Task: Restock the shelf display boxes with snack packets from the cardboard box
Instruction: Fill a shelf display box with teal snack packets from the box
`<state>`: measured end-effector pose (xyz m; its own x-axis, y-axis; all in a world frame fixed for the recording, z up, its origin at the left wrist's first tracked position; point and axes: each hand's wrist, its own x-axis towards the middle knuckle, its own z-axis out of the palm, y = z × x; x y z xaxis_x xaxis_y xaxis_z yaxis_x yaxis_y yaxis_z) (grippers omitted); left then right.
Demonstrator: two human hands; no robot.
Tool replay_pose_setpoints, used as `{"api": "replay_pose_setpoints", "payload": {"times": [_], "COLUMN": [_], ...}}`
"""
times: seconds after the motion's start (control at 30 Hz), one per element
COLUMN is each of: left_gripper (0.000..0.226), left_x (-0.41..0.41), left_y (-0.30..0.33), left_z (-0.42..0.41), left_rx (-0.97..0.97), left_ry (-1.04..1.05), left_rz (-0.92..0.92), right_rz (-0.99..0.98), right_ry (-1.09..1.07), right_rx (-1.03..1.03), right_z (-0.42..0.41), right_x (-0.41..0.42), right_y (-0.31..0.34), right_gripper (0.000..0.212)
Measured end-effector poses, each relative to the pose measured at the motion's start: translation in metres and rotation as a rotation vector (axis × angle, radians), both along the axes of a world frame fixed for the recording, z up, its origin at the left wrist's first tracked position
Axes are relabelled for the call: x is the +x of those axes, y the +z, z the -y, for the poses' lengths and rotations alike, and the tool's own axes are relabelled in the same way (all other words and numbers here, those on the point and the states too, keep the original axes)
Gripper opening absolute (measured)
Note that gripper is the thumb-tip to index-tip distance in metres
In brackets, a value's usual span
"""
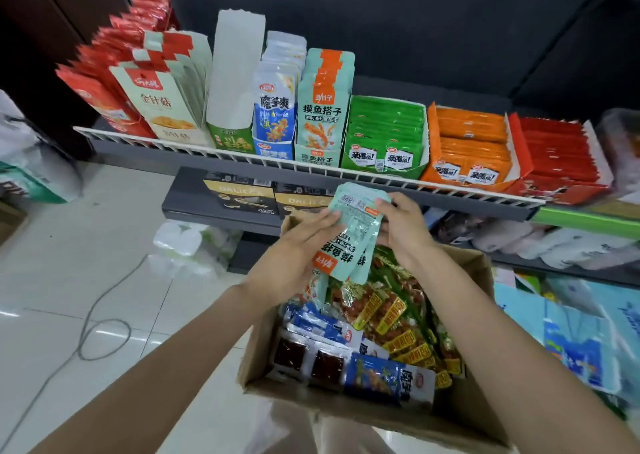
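A small stack of mint-green snack packets [353, 232] with orange labels hangs upside down above the open cardboard box [474, 415]. My left hand [294, 256] grips the stack from the left and my right hand [401, 232] holds its upper right edge. Inside the box lie blue packets [388, 377], dark red sachets [308, 360] and shiny red-and-yellow bags [391, 315]. On the shelf straight ahead stands the matching mint-green display box [320, 121], with several packets upright in it.
Along the white wire shelf rail [242, 157] stand more display boxes: red, cream, a white-and-green one [232, 107], blue [273, 121], green [384, 135], orange [467, 148] and red [554, 155]. Lower shelves hold black-and-gold boxes [239, 194]. A grey cable [100, 329] loops on the tiled floor.
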<state>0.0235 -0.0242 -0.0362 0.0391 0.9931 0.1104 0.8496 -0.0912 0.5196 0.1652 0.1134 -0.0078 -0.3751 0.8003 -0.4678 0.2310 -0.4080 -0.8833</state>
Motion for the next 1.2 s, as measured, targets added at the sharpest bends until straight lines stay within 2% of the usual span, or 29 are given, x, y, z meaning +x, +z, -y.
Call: {"api": "replay_pose_setpoints", "payload": {"times": [0.07, 0.1, 0.23, 0.37, 0.5, 0.6, 0.63, 0.7, 0.73, 0.8, 0.83, 0.9, 1.0, 1.2], "left_gripper": [0.098, 0.102, 0.072, 0.05, 0.04, 0.041, 0.042, 0.035, 0.032, 0.03, 0.028, 0.024, 0.023, 0.012], "left_x": [-0.012, -0.014, -0.009, -0.011, -0.037, -0.063, -0.074, -0.091, -0.097, -0.104, -0.108, -0.111, -0.114, -0.119], "left_y": [0.006, 0.011, 0.034, 0.057, 0.082, 0.087, 0.087, 0.09, 0.092, 0.1, 0.103, 0.114, 0.124, 0.111], "left_z": [-0.004, -0.008, -0.021, -0.045, -0.066, -0.081, -0.086, -0.098, -0.104, -0.116, -0.122, -0.133, -0.145, -0.151], "left_rx": [0.006, 0.01, 0.083, 0.191, 0.197, 0.147, 0.106, 0.049, 0.017, -0.045, -0.071, -0.108, -0.012, 0.139], "left_ry": [-0.048, -0.049, 0.093, 0.263, 0.292, 0.349, 0.378, 0.436, 0.446, 0.414, 0.391, 0.372, 0.371, 0.418], "left_rz": [-0.135, -0.16, 0.03, 0.032, -0.008, -0.1, -0.134, -0.077, -0.055, -0.07, -0.106, -0.066, 0.044, 0.231], "right_rz": [-0.077, -0.103, -0.226, -0.439, -0.54, -0.434, -0.355, -0.108, 0.044, 0.298, 0.379, 0.449, 0.481, 0.419], "right_ry": [-0.038, -0.04, -0.067, -0.103, -0.096, -0.053, -0.023, 0.115, 0.222, 0.368, 0.385, 0.374, 0.299, 0.214], "right_rx": [-0.065, -0.093, -0.2, -0.286, -0.292, -0.212, -0.155, 0.055, 0.218, 0.519, 0.629, 0.796, 0.86, 0.732], "right_z": [-0.009, -0.013, -0.02, -0.024, -0.032, -0.042, -0.047, -0.059, -0.063, -0.072, -0.075, -0.08, -0.087, -0.089], "right_x": [-0.004, -0.006, -0.02, -0.035, -0.059, -0.076, -0.08, -0.085, -0.086, -0.091, -0.093, -0.1, -0.107, -0.112], "right_y": [0.015, 0.022, 0.041, 0.053, 0.059, 0.06, 0.059, 0.053, 0.052, 0.05, 0.051, 0.049, 0.042, 0.033], "right_gripper": [0.01, 0.01, 0.01, 0.011, 0.026, 0.018, 0.022, 0.049, 0.056, 0.047, 0.038, 0.026, 0.011, 0.012]}}
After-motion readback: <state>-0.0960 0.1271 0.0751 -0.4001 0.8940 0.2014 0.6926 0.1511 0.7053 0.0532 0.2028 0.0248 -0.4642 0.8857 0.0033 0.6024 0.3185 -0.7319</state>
